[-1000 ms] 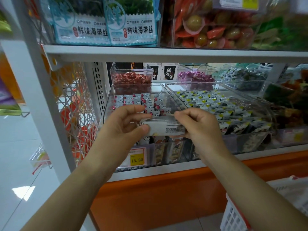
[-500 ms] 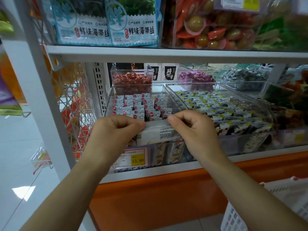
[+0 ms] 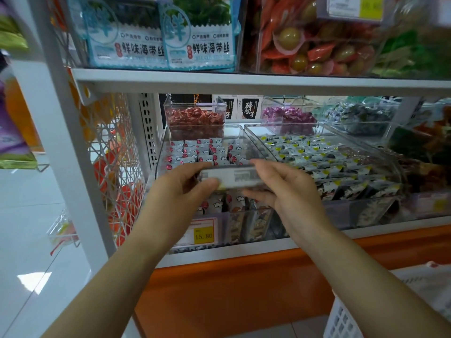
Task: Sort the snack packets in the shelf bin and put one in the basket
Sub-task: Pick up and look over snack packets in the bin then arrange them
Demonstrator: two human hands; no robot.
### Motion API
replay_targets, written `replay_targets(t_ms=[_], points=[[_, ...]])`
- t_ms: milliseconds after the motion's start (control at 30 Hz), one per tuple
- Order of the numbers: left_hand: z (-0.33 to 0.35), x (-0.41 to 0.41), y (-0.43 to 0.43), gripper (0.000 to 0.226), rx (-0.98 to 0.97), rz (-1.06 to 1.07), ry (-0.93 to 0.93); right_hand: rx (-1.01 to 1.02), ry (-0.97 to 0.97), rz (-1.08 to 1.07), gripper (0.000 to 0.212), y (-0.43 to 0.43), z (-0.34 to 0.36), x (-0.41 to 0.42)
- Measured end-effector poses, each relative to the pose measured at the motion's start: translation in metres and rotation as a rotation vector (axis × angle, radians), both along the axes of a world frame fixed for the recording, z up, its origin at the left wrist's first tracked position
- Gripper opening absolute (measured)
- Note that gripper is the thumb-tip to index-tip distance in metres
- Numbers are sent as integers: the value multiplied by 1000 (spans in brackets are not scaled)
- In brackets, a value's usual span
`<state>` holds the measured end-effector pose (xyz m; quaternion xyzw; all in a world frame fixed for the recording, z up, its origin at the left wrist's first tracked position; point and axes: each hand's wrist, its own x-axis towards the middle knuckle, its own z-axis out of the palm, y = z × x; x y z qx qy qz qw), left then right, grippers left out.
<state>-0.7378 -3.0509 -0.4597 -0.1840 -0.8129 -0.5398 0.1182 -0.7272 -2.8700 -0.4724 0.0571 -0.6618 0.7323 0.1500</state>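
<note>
Snack packet (image 3: 231,178), white with a printed back, blurred: held flat and crosswise over the front of the clear shelf bin (image 3: 231,126), dead centre of view, just above the standing packets (image 3: 202,150) that fill the bin in rows toward 12 o'clock. Left hand (image 3: 180,189) pinches the packet's left end, thumb on the near face and fingers over the top. Right hand (image 3: 288,191) holds the right end the same way, fingers curled over the top edge, thumb beneath. Basket (image 3: 341,320), white plastic, sits low at 5 o'clock, well apart from the packet; nothing visible in the part shown.

Step in hand, by my reading: sorting, with the packet either being slotted into a row or lifted out.

- To slot: tip it upright, line it up with the row gap, lower it straight, don't knock neighbours flat.
- To take: free the left hand, carry it with the right down to 5 o'clock.
- Keep it out of the neighbouring bin (image 3: 329,164) at 3 o'clock, which holds a different, yellow-marked product.

Price tag (image 3: 202,231) at 6 o'clock on the bin front.
</note>
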Motion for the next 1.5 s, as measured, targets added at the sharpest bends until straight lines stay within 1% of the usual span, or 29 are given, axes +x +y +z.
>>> replay_targets(t_ms=[33,67,100,133,167,233,267,333,400,433,467,600,733,800,867,967,1000,1033,1100,1233,1333,1433,1500], points=[[0,-2,0,34,38,13,-10,-21,11,43,40,0,-1,-1],[0,-4,0,35,79,11,-28,-1,32,52,45,-1,-1,-2],[-1,-6,1,36,114,-1,-44,39,55,32,43,-2,-1,-3],[-1,-7,2,39,123,-8,-49,77,76,-4,36,-3,-1,-4],[-4,-8,3,44,80,9,-26,98,93,-50,26,-4,0,-5],[-9,-13,1,52,-147,108,96,87,116,-153,10,-3,2,-9],[-11,-15,-1,54,-293,157,172,81,126,-205,6,-1,2,-12],[-14,-19,-3,59,-607,180,274,120,155,-287,5,1,6,-18],[-21,-21,-3,65,-854,138,274,229,176,-332,3,1,10,-25],[-25,-21,-2,66,-928,117,257,311,184,-353,4,-1,11,-28],[-27,-21,-2,66,-974,106,249,396,194,-374,9,-2,12,-31],[-27,-17,-3,69,-1019,146,284,633,257,-358,22,-10,16,-45],[-24,-14,-5,72,-1034,191,315,985,247,-278,30,-24,14,-63],[-22,-15,-7,75,-1081,238,333,1071,236,-216,33,-32,13,-71],[-22,-18,-11,78,-1103,278,323,1181,201,-152,33,-37,12,-76],[-25,-20,-15,90,-1121,286,291,1446,130,-32,24,-38,10,-82],[-27,-21,-15,92,-1130,281,284,1497,100,15,24,-38,11,-83],[-28,-22,-16,94,-1136,276,278,1518,71,52,26,-37,13,-85],[-30,-24,-16,96,-1141,267,268,1497,33,92,30,-34,19,-87],[-30,-25,-17,92,-1120,256,251,1249,-3,87,29,-30,24,-91],[-28,-25,-16,91,-1104,248,237,1147,24,18,28,-28,24,-97],[-28,-26,-16,89,-1096,244,221,1122,91,-78,24,-30,25,-108],[-28,-26,-16,87,-1088,241,211,1175,132,-88,18,-34,26,-117]])
